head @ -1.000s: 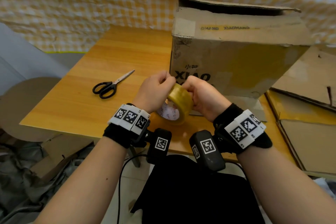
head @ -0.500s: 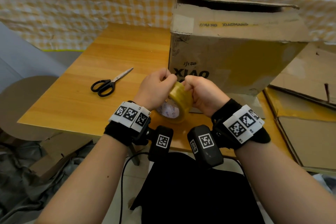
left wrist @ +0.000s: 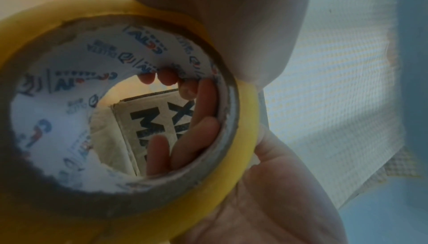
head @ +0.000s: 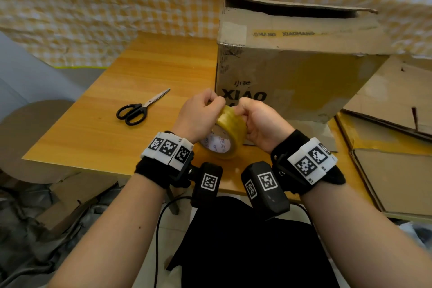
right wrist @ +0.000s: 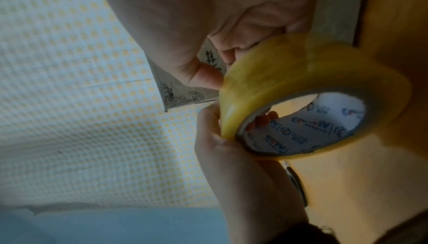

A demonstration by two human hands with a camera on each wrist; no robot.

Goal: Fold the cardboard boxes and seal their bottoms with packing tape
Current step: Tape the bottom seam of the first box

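A yellowish roll of packing tape (head: 230, 130) is held just above the table's front edge, between both hands. My left hand (head: 198, 114) grips it with fingers curled through the white printed core (left wrist: 69, 119). My right hand (head: 259, 121) holds the roll's outer side, its thumb (right wrist: 203, 75) pressed on the tape surface (right wrist: 301, 75). Right behind the hands stands a brown cardboard box (head: 304, 77) printed "XIAO", its top flaps partly shut with a dark gap at the back.
Black-handled scissors (head: 140, 110) lie on the wooden table (head: 140, 77) to the left of the hands. Flattened cardboard sheets (head: 392, 170) lie at the right. A yellow checked cloth (head: 117, 7) hangs behind. Cardboard scraps sit on the floor at the left.
Both hands stay on the tape roll. The fingers have shifted slightly on its top edge, and the roll has turned a little between them.
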